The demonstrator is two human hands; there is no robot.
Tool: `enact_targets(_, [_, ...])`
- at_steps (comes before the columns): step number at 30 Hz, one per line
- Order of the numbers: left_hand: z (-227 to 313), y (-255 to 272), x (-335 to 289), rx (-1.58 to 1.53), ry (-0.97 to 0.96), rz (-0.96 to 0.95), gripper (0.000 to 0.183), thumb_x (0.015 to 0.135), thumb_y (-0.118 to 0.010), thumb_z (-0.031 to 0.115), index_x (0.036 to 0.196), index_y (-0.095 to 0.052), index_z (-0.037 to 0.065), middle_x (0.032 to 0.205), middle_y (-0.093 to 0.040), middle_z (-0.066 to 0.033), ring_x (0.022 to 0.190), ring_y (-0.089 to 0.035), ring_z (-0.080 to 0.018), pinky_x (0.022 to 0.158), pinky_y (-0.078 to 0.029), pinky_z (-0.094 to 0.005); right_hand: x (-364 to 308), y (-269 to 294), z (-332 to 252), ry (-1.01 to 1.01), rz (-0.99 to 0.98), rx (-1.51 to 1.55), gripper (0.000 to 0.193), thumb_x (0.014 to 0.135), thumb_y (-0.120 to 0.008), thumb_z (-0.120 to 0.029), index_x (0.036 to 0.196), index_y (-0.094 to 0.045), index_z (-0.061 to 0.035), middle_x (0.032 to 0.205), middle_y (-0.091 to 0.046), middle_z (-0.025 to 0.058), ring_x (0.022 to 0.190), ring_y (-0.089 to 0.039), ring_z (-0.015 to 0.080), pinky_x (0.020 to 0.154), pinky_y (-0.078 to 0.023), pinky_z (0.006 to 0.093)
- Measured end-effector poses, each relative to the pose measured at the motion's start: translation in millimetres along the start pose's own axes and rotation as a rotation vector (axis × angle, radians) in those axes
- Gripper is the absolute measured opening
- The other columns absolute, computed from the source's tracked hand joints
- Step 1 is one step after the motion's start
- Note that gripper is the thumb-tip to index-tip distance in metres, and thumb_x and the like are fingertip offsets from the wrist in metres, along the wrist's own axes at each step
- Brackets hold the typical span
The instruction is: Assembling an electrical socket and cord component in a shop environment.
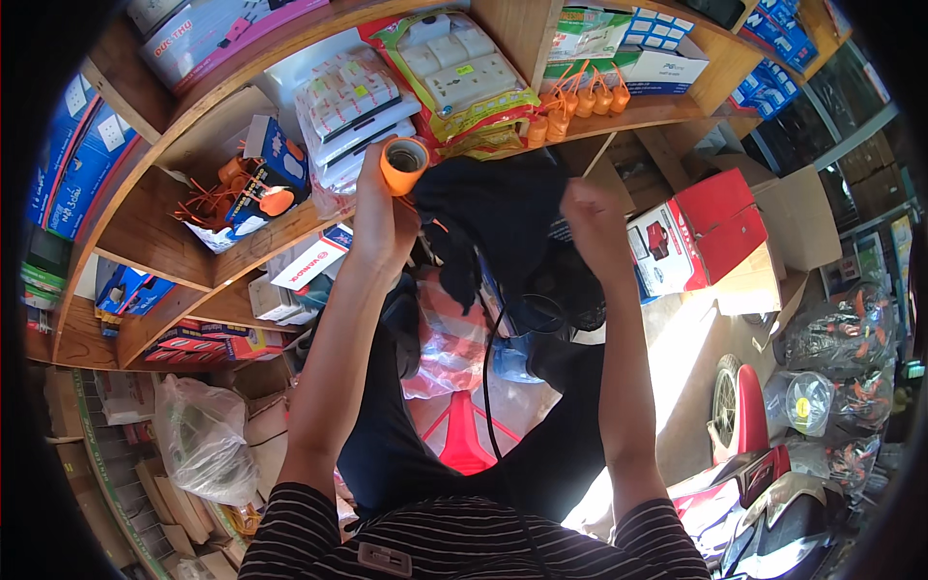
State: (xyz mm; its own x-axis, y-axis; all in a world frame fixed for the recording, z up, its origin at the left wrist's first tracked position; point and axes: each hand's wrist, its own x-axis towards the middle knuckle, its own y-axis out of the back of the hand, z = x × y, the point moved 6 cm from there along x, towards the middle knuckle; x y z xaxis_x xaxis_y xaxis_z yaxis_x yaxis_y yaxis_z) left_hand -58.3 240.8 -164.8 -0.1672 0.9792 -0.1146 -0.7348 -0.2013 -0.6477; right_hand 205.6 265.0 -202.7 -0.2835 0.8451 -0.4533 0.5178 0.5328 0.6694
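Note:
An orange lamp holder (404, 166) is gripped in my raised left hand (381, 220), its round open end facing up and showing a dark threaded inside. My right hand (592, 215) is up on the other side with its fingers curled together; what they hold, if anything, is hidden. Between the two hands lies a bunched black cloth (498, 198), close to the right fingers. Whether that hand grips the cloth I cannot tell. Several orange lamp holders (583, 101) stand at the shelf edge beyond.
Wooden shelves (179, 227) curve around the left and front. They bear an open box of orange holders (253, 188) and bagged white switch plates (454, 63). A red-and-white carton (696, 237) is to the right, with a red motorbike (739, 464) below it. A red stool (467, 440) is between my legs.

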Motion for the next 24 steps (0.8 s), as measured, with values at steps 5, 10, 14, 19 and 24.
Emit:
enact_targets(5, [-14.5,-8.2,-5.7,0.170,0.190,-0.116,0.027,0.100,-0.052,0.039,0.111,-0.060,0.016,0.093,-0.064,0.0025,0.089,-0.063,-0.0104,0.079,-0.051,-0.0290,-24.7,-7.8,-45.0,0.738,0.428,0.904,0.067,0.088,-0.072,-0.020,0.144,-0.039,-0.0077,0.128,-0.059,0.0142,0.121,-0.058,0.0239,0.099,-0.045,0.0360])
enact_targets(10, [-24.0,-16.9,-13.7,0.247,0.250,-0.173,0.033,0.101,-0.049,0.045,0.113,-0.060,0.017,0.094,-0.064,0.0041,0.082,-0.059,-0.0077,0.067,-0.047,-0.0262,-20.1,-58.4,-92.5,0.625,0.240,0.653,0.068,0.085,-0.079,-0.020,0.140,-0.044,-0.0033,0.121,-0.063,0.0088,0.112,-0.058,0.0170,0.098,-0.046,0.0335])
enact_targets(14, [-8.6,-18.0,-10.0,0.240,0.248,-0.250,0.049,0.103,-0.040,0.054,0.096,-0.056,0.009,0.060,-0.051,0.0014,0.037,-0.027,-0.0059,0.039,-0.023,-0.0226,-29.0,-30.9,-80.1,0.553,-0.004,0.672,0.044,0.086,-0.078,-0.019,0.119,-0.060,0.0033,0.107,-0.067,0.0050,0.098,-0.059,0.0095,0.090,-0.049,0.0276])
enact_targets(19, [-11.7,-13.3,-10.8,0.631,0.189,-0.170,0.054,0.103,-0.040,0.055,0.093,-0.058,0.005,0.059,-0.049,0.0007,0.039,-0.031,-0.0052,0.039,-0.024,-0.0218,-35.3,-16.7,-74.7,0.610,0.263,0.574,0.039,0.088,-0.077,-0.021,0.116,-0.062,0.0009,0.102,-0.067,0.0048,0.096,-0.062,0.0110,0.088,-0.050,0.0288])
enact_targets(24, [-8.1,-13.1,-7.7,0.887,-0.002,-0.122,0.060,0.104,-0.036,0.056,0.103,-0.064,0.003,0.069,-0.054,-0.0007,0.053,-0.046,-0.0054,0.048,-0.036,-0.0226,-44.9,-2.7,-74.7,0.683,0.581,0.663,0.036,0.090,-0.074,-0.021,0.118,-0.062,-0.0007,0.105,-0.068,0.0071,0.097,-0.063,0.0118,0.087,-0.049,0.0280])
